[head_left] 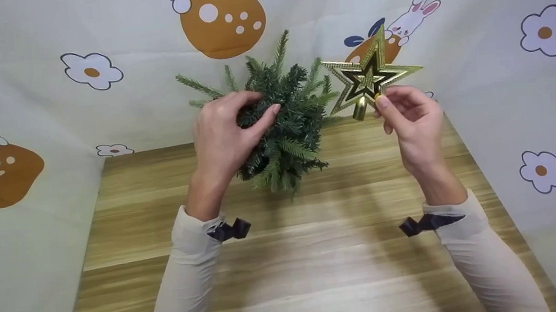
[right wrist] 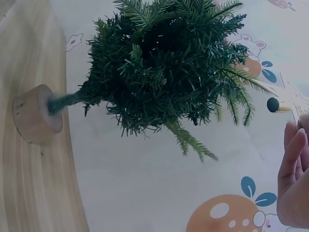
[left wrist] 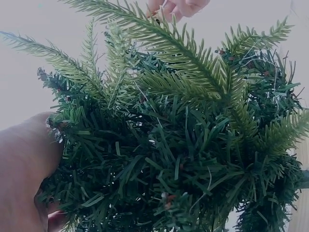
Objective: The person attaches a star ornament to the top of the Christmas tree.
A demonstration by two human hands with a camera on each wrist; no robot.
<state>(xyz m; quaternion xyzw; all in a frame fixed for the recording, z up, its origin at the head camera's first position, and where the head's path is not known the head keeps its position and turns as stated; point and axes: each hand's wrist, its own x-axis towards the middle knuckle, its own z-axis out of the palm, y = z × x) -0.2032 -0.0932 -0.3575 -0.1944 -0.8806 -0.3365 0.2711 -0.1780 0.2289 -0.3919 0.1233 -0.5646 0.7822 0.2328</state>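
A small artificial Christmas tree (head_left: 300, 123) with dark green needles and lighter sprigs stands near the back of the table. Its round wooden base (right wrist: 38, 113) shows in the right wrist view. My left hand (head_left: 224, 130) holds the upper left of the foliage, thumb and fingers curved around it; some fingertips are hidden among needles. To the right of the tree, my right hand (head_left: 414, 117) pinches a gold star tree topper (head_left: 369, 73) by its lower edge. The star is upright, slightly tilted, its short tube pointing down. It is apart from the tree's top.
The wood-grain table (head_left: 318, 254) reaches toward me from the back wall. Pale cloth walls (head_left: 534, 111) printed with rabbits, orange fruit and flowers enclose it at the back, left and right. Black straps (head_left: 229, 229) sit at both wrists.
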